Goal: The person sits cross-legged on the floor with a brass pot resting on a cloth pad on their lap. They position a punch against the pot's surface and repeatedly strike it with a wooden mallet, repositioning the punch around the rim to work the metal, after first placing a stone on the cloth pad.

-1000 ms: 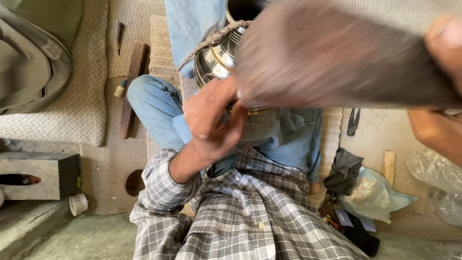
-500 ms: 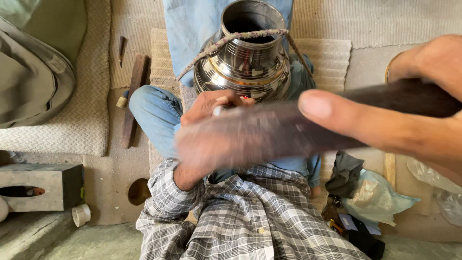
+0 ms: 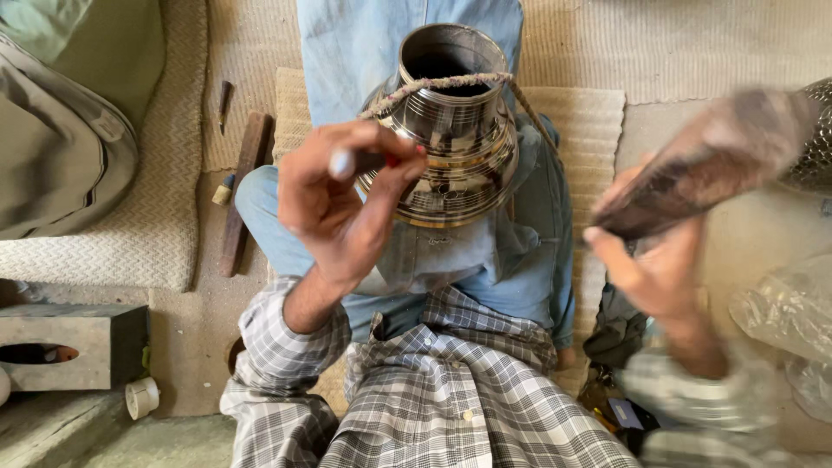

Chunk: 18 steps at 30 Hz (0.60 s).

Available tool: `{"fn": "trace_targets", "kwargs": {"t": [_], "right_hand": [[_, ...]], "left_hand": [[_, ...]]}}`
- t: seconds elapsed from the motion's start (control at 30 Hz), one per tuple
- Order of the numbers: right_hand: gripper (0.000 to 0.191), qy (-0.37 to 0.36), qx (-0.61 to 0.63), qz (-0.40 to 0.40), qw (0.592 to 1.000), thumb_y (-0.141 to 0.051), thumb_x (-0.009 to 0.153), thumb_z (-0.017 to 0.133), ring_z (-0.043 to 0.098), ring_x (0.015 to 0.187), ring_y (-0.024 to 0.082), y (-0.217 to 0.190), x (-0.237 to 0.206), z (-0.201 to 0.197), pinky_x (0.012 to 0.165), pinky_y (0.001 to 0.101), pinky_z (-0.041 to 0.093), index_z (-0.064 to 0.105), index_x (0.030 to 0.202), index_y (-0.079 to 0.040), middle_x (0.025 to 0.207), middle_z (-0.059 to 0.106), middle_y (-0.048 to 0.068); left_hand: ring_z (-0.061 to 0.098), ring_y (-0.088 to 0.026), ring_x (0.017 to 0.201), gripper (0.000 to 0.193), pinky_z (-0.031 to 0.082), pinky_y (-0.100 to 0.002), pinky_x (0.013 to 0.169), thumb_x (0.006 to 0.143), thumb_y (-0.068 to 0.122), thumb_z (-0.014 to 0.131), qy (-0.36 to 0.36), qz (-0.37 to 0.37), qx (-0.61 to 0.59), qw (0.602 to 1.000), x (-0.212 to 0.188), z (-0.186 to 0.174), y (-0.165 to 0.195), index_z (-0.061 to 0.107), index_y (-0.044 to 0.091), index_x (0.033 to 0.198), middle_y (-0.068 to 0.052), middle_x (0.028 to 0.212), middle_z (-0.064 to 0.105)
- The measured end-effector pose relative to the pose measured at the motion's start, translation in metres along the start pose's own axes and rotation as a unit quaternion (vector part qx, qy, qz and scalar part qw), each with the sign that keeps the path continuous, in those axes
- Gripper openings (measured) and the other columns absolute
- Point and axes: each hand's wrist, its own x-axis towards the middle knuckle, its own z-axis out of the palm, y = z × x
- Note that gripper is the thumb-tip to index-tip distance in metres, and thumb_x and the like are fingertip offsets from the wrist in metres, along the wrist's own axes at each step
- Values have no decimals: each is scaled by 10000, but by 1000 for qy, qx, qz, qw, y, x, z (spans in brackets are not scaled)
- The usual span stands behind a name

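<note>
Taking the shiny metal pot (image 3: 451,130) in the person's lap as the landmark: far to its left a grey-green bag (image 3: 69,147) lies on a woven mat (image 3: 165,217), and below that, at the near left corner, sits a hollow grey block (image 3: 74,342) with a small white roll (image 3: 141,397) beside it. Closer to the pot, still on its left, a long wooden stick (image 3: 243,191) lies on the floor. The left hand (image 3: 338,204) is raised just in front of the pot's left shoulder, its fingers (image 3: 386,178) closed around a slim pointed tool (image 3: 368,161) whose tip is at the ribbed surface. The pot itself stands upright between the denim-clad knees, mouth open upward, with a rope (image 3: 442,84) looped about its neck. To the right of the pot, well apart from it, the right hand (image 3: 654,260) grips a dark, blurred, club-like tool (image 3: 711,165), fingers wrapped tight around its lower end. Beyond it, crumpled clear plastic (image 3: 784,329) lies on the floor.
</note>
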Motion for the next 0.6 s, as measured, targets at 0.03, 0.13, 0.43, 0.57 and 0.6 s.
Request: {"fn": "trace_targets", "kwargs": {"t": [0.03,0.13,0.43,0.57,0.6], "right_hand": [[549,38,75,21,996,93,916,722,605,962,162,21,-15,12,922,276,521,442,1377,-6,1108,592,77],[644,144,118,75,980,61,890,746,613,1032,134,73,-51,47,939,268,535,429,1447,3,1164,596,60],[470,127,66,134,981,67,1008,728,616,1019,146,88,-81,22,941,298,542,455,1384,-1,1122,600,72],[673,193,201,78,957,52,984,718,631,1116,160,80,-84,34,1096,353,582,335,1532,-28,1261,587,57],[686,191,163,62,966,51,994,703,637,1115,170,82,-84,43,1073,341,565,302,1545,-32,1252,611,77]], "left_hand": [[729,-223,1024,437,694,-309,882,1016,-218,659,-16,0,9,1000,6,0,0,486,30,1332,-178,1174,619],[734,-212,1051,428,670,-302,897,1021,-213,706,-77,9,70,995,25,1,-2,555,7,1356,-170,1161,661],[752,-213,1077,404,625,-297,903,1005,-171,732,-164,47,158,972,57,14,4,582,0,1339,-123,1252,674],[744,-232,1020,416,580,-317,837,945,-137,782,-196,127,221,947,65,10,1,616,34,1286,-86,1179,734],[739,-243,1041,415,573,-314,836,951,-134,775,-203,136,220,944,66,9,-1,611,34,1293,-95,1202,733]]}}
